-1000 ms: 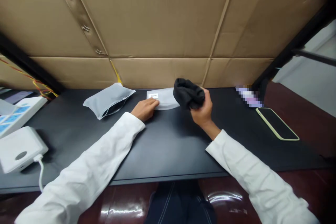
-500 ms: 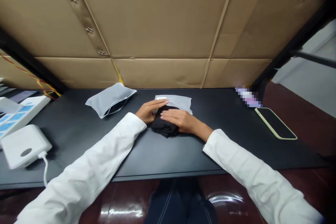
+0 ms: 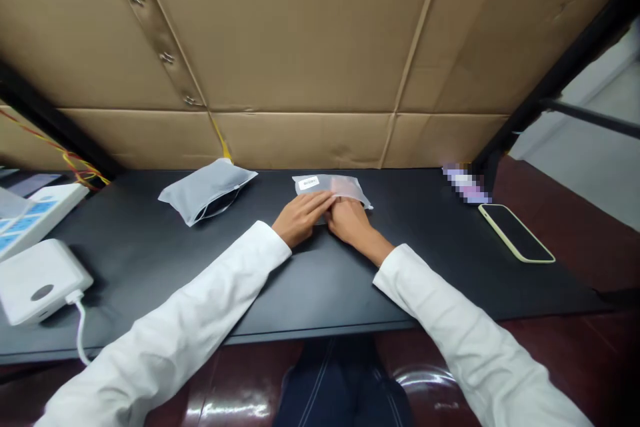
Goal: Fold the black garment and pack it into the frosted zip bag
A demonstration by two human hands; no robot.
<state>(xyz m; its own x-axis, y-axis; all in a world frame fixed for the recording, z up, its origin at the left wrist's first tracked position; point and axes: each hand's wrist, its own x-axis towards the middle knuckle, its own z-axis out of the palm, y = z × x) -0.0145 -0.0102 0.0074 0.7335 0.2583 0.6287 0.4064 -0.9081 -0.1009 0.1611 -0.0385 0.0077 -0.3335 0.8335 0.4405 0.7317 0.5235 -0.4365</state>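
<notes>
A small frosted bag [image 3: 320,182] with a white barcode label lies near the middle of the dark table. My left hand [image 3: 301,213] lies over its near left edge, fingers stretched out side by side, thumb out of sight. My right hand [image 3: 350,217] reaches into the bag from the near side. Its fingers show only as a blurred pink patch through the film, so what they hold, if anything, is hidden. No black cloth shows. A second frosted bag [image 3: 200,190], puffed up with its mouth parted, lies to the left.
At the left are a white power strip [image 3: 45,213] and a white box [image 3: 43,280] with a cable. A phone [image 3: 517,233] lies at the right beside a pixelated item [image 3: 467,185]. A cardboard wall [image 3: 300,47] stands behind the table.
The black cloth that was under both hands is out of sight. My right hand has turned and moved its fingers into the bag. My left hand has shifted slightly right.
</notes>
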